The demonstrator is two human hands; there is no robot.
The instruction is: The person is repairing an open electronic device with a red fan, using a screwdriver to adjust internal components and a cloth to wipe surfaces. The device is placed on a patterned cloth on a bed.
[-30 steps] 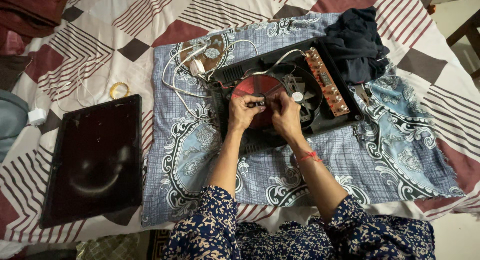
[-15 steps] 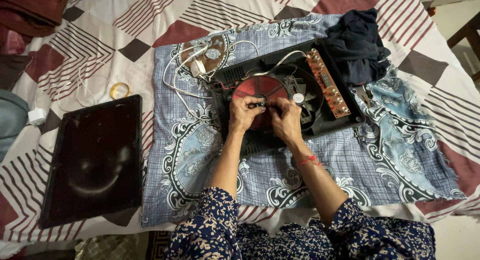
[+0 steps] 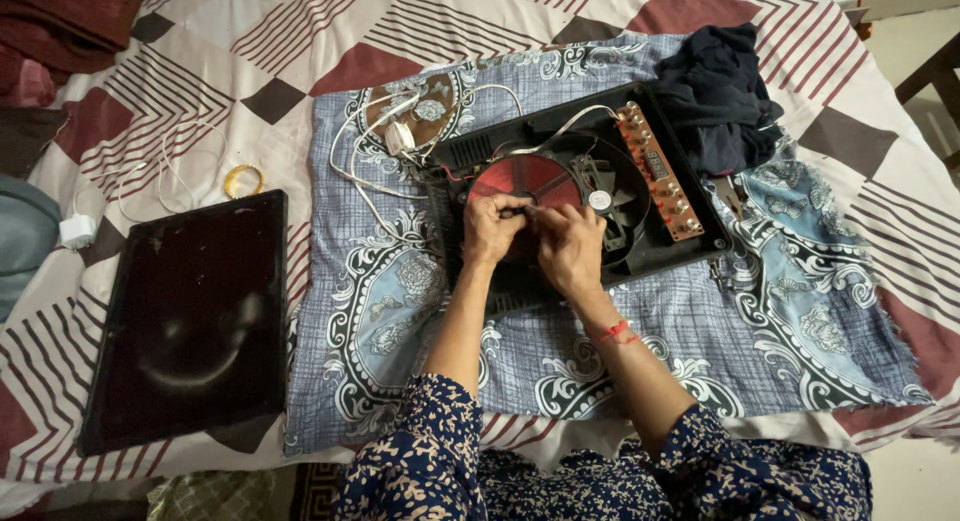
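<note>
An opened black induction cooktop base (image 3: 640, 251) lies on a blue patterned cloth (image 3: 760, 341) on the bed. Its red round coil (image 3: 520, 179) shows in the middle, and a brown circuit strip (image 3: 655, 171) runs along its right side. My left hand (image 3: 490, 229) and my right hand (image 3: 572, 246) meet over the near edge of the coil, fingers pinched together on a small part that I cannot make out. A red thread band is on my right wrist.
The cooktop's black glass top plate (image 3: 190, 321) lies apart at the left. A white power cord (image 3: 385, 151) coils behind the base. A dark cloth (image 3: 720, 96) sits at the back right. A yellow ring (image 3: 243, 180) and white charger (image 3: 78, 231) lie at left.
My hands have stayed over the coil with only small finger shifts. Nothing else has moved.
</note>
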